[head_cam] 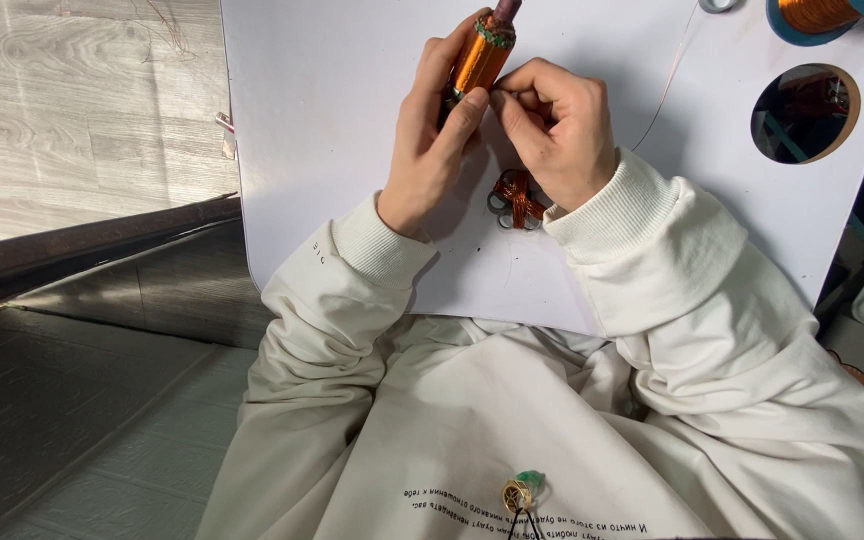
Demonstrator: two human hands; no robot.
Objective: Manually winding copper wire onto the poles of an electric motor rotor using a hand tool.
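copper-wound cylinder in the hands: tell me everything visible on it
The cylinder is wrapped in shiny orange copper wire, with a greenish band near its top and a dark purplish stub above. It tilts up and to the right over the white board. The left hand grips its lower part; the right hand pinches at its base. The lower end is hidden.

We see an evenly lit scene under soft, diffuse daylight. The white board [352,130] reads brightest, close to overexposed toward twelve o'clock, with no hard glare. Beneath the left hand [432,130] and right hand [552,125] we find only faint, soft-edged shadows (darkest between the wrists). The dark floor [72,400] at eight o'clock is dim. The copper coil [482,55] shows a mild sheen. Focus holds across the centre; we note slight wide-angle stretching toward the edges.
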